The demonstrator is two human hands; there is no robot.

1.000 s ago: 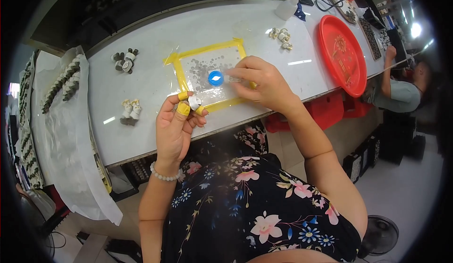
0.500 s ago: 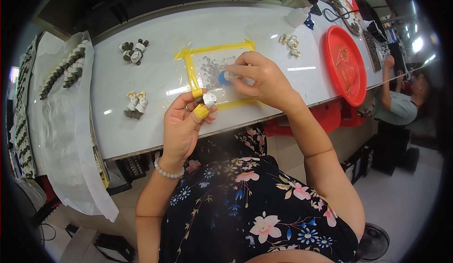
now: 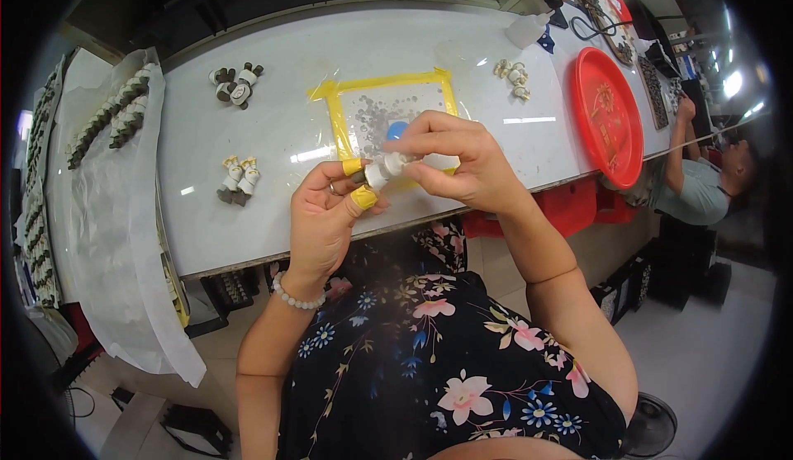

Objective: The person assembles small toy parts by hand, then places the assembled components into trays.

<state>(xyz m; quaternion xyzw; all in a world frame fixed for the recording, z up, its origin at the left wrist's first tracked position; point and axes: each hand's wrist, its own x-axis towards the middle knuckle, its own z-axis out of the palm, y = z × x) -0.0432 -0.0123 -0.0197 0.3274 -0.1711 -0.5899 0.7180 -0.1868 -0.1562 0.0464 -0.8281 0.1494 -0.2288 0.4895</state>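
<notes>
My left hand (image 3: 326, 212), with yellow tape round the thumb and a fingertip, grips a small white figurine (image 3: 380, 171) with a dark base. Thumb and fingers of my right hand (image 3: 462, 158) pinch a small whitish piece (image 3: 403, 159) right at the figurine's upper end; whether the two touch I cannot tell. Just beyond the right fingers a round blue cap (image 3: 397, 130) rests on a clear sheet framed with yellow tape (image 3: 337, 125), partly hidden. Grey round spots (image 3: 372, 115) cover the sheet.
Small figurines stand in groups at the left, white ones (image 3: 239, 181) near and dark-and-white ones (image 3: 237, 87) farther back. Small cream pieces (image 3: 514, 78) and a white bottle (image 3: 527, 30) lie to the right, beside a red tray (image 3: 588, 113). Another person (image 3: 702, 175) sits far right.
My right hand has moved from the blue cap toward me and now meets the figurine with a small whitish piece. The left hand has shifted slightly right with the figurine.
</notes>
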